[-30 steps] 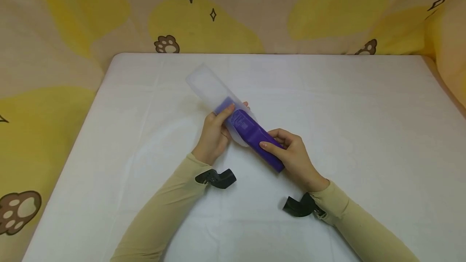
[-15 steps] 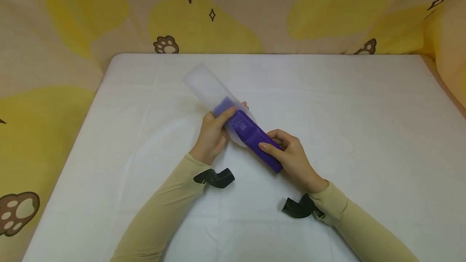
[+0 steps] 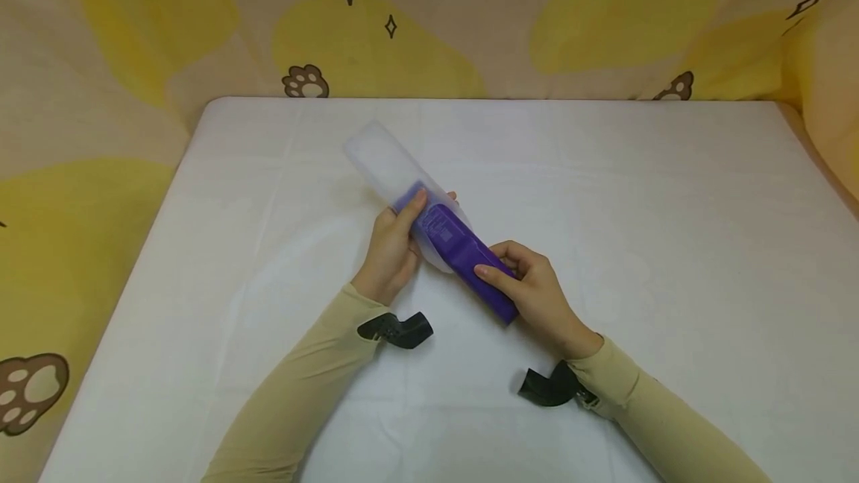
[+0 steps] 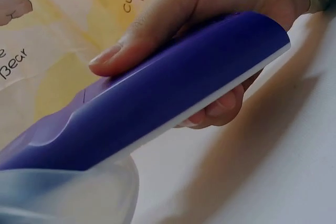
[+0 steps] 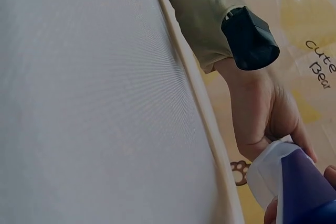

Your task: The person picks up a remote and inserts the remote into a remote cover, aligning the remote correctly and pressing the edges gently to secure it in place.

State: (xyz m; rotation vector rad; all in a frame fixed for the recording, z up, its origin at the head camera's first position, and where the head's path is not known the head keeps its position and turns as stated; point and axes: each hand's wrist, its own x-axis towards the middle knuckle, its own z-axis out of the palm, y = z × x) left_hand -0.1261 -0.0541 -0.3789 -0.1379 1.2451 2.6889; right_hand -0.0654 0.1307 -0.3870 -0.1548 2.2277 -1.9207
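Observation:
A long purple device (image 3: 470, 252) with a pale underside, its kind not clear, slants across the middle of the head view. Its upper end lies inside a frosted, see-through plastic cover (image 3: 385, 155), which widens toward the handle. My left hand (image 3: 392, 248) holds the cover from below, thumb pressed on top where the purple shows through. Lower down, my right hand (image 3: 537, 289) grips the bare handle, thumb above and fingers beneath. The left wrist view shows this right hand (image 4: 168, 19) around the purple handle (image 4: 173, 87). In the right wrist view, the left hand (image 5: 262, 114) holds the cover (image 5: 265, 174).
A white-covered table (image 3: 671, 244) lies under both hands. Behind it hangs a yellow and beige patterned cloth (image 3: 510, 21). Black wrist mounts (image 3: 403, 330) stick out from both sleeves.
My left thumb has straightened a little further up the cover. The lower end of the purple device and my right hand have shifted slightly left and toward me.

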